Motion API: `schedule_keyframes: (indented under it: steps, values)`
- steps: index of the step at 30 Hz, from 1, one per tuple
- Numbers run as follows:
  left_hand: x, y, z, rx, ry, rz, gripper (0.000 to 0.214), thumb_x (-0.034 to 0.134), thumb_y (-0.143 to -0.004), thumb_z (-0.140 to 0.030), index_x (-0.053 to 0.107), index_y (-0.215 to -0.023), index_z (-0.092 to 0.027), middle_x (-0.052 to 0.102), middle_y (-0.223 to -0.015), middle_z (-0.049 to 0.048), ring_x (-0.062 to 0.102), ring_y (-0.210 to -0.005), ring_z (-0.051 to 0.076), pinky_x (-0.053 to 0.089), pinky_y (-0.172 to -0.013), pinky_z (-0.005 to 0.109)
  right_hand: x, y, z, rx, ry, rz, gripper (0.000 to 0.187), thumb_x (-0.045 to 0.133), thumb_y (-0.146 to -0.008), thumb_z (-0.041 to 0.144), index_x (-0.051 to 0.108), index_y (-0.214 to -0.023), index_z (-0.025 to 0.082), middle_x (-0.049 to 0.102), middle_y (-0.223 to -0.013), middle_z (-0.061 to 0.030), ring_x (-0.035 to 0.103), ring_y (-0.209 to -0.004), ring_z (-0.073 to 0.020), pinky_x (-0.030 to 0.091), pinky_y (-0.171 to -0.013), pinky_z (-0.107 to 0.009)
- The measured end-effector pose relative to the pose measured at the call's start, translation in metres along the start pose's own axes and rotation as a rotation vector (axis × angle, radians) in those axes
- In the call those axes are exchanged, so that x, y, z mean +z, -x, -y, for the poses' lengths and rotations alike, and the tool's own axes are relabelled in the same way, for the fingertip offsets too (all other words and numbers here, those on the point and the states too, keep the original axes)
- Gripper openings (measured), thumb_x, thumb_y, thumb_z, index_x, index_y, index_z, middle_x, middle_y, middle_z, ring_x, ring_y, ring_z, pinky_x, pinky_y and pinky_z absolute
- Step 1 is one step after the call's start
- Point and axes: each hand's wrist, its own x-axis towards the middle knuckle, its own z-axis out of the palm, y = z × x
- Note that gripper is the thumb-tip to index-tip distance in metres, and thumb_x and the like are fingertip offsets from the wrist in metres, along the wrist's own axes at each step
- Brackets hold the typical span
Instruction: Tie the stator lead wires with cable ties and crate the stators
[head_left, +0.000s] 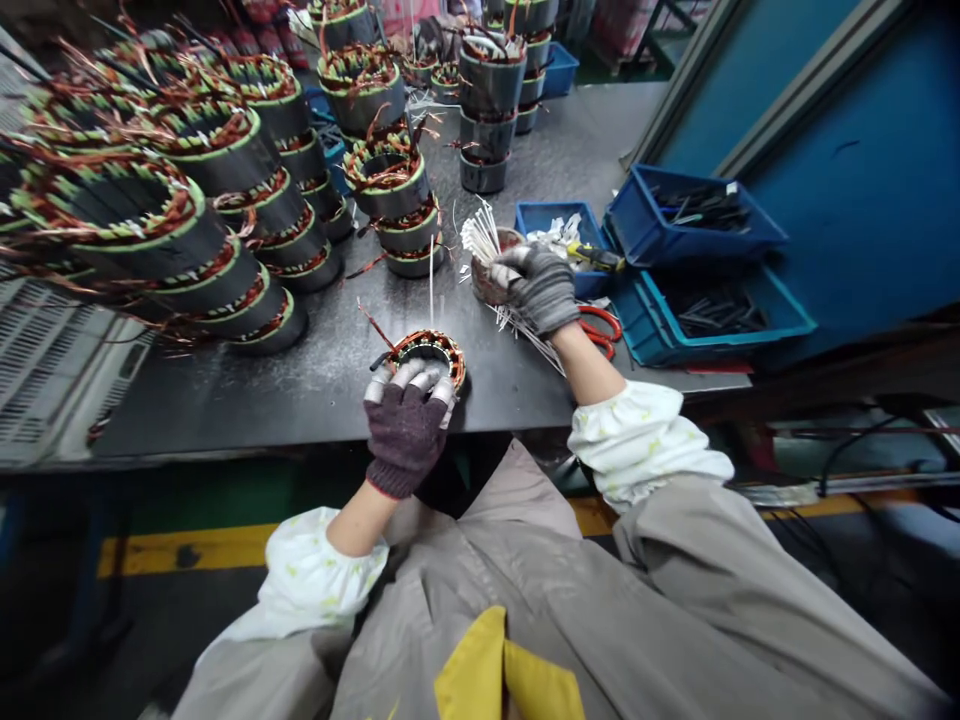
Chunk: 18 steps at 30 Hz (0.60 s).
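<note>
My left hand (409, 420), in a dark purple glove with pale fingertips, grips the near rim of a small motor stator (454, 362) with copper windings. The stator lies near the table's front edge; a wire lead sticks out at its left. My right hand (538, 285), in a grey glove, is closed at a round brown cup (487, 288) of thin white cable ties (480, 232). Its bent fingertips rest at the cup's rim, and what they pinch is hidden. More loose white ties (529, 332) lie under and beside that hand.
Stacked stators (255, 300) fill the left, with more stacks (409, 225) behind. Right of the cup are red-handled scissors (600, 328), a yellow-black tool (596, 257), a blue bin (531, 212) of white scraps, and two stacked bins (637, 215) holding dark pieces. A blue panel (862, 200) stands right.
</note>
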Motion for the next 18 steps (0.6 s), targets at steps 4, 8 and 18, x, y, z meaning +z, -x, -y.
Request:
schedule_keyframes:
  steps: [4,8,18]
  values:
    - [0.004,0.0,0.009,0.029,0.105,0.059,0.025,0.063,-0.099,-0.025,0.076,-0.121,-0.026,0.079,-0.115,0.0073,0.07,-0.122,0.028,0.04,-0.12,0.056,0.014,-0.025,0.009,-0.054,0.245,0.035,0.016,0.079,-0.088,0.025,0.08,-0.102,0.019,0.077,-0.117,-0.0107,0.068,-0.111,-0.0303,0.053,-0.109,-0.05]
    - [0.008,0.003,0.018,0.042,0.116,0.049,0.025,0.064,-0.098,-0.025,0.077,-0.119,-0.026,0.079,-0.107,0.0083,0.071,-0.109,0.027,0.049,-0.11,0.053,0.02,-0.029,-0.009,-0.035,0.066,-0.022,0.021,0.063,-0.1,0.031,0.075,-0.097,0.013,0.076,-0.108,-0.0071,0.072,-0.108,-0.0208,0.055,-0.104,-0.034]
    - [0.008,0.001,0.013,-0.025,0.174,0.088,0.023,0.063,-0.1,-0.029,0.076,-0.119,-0.027,0.079,-0.109,0.0076,0.071,-0.113,0.028,0.046,-0.115,0.055,-0.017,0.046,0.003,0.058,-0.61,0.019,0.038,0.073,-0.095,0.063,0.071,-0.11,0.028,0.074,-0.1,-0.0042,0.077,-0.087,-0.0219,0.07,-0.08,-0.042]
